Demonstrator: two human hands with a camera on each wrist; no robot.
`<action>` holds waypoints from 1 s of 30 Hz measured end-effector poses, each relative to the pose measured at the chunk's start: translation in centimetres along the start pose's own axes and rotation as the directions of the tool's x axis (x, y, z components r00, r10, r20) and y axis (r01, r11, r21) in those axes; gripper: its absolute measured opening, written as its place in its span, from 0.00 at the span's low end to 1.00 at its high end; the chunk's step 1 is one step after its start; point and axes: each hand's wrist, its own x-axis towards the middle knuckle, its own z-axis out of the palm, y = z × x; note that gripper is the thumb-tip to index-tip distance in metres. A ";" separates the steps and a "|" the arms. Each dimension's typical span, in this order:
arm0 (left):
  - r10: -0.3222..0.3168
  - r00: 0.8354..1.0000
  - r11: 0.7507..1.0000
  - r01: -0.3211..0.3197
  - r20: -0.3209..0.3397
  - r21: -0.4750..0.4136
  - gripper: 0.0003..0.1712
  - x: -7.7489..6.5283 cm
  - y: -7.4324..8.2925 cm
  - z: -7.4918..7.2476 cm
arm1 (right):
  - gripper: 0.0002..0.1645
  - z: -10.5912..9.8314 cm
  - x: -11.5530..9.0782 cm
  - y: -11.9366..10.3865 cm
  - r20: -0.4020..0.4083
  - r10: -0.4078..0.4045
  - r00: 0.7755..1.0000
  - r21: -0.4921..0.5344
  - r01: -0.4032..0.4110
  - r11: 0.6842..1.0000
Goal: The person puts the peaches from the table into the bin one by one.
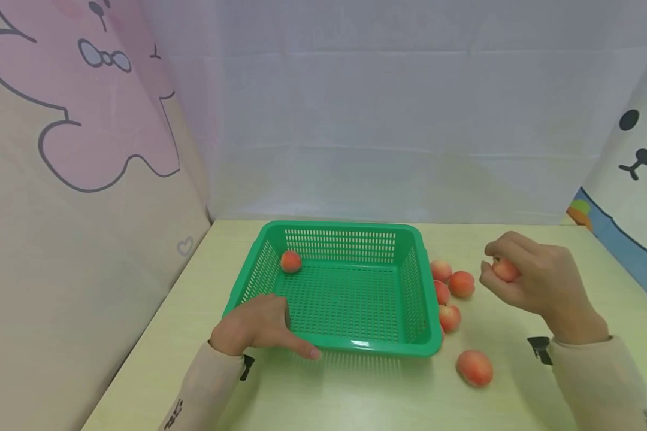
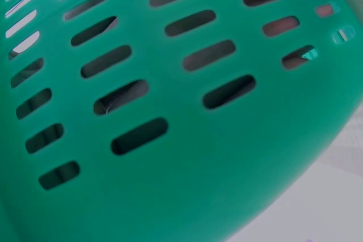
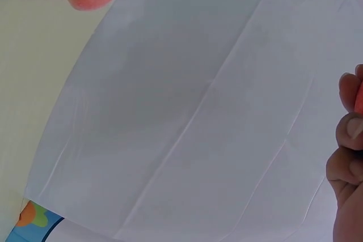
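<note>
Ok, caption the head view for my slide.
Left hand gripping a green basket with one fruit inside; right hand holding another fruit, loose fruits beside the basket.

Dark markings point(image 1: 174, 414) on the left sleeve point(image 1: 203, 383) are too small to decipher; no words, numbers or brands are legible.

- The basket point(image 1: 428, 299) looked like moulded plastic, smooth, with a glossy highlight on its rim.
- The peaches point(image 1: 475, 368) had smooth, mostly matt skins.
- The tabletop point(image 1: 366, 398) appeared smooth, with a soft sheen.
- The backdrop point(image 1: 399, 108) resembled thin, creased cloth, matt.
- The sleeves point(image 1: 601, 377) were matt cloth.
</note>
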 end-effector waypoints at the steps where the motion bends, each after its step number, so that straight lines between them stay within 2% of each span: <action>1: -0.002 1.000 1.000 0.002 0.000 -0.001 0.45 0.0 0.0 0.0 | 0.17 0.1 -0.1 0.0 0.000 0.000 1.000 0.004 0.000 1.000; 16: 0.001 1.000 1.000 -0.001 0.002 0.004 0.44 0.2 0.0 0.1 | 0.17 0.4 -0.9 0.9 -0.013 0.003 1.000 0.013 -0.003 1.000; 30: 0.006 1.000 1.000 -0.006 -0.008 0.024 0.45 0.2 -0.2 0.1 | 0.16 0.5 -0.3 0.2 -0.019 -0.020 1.000 0.018 0.020 1.000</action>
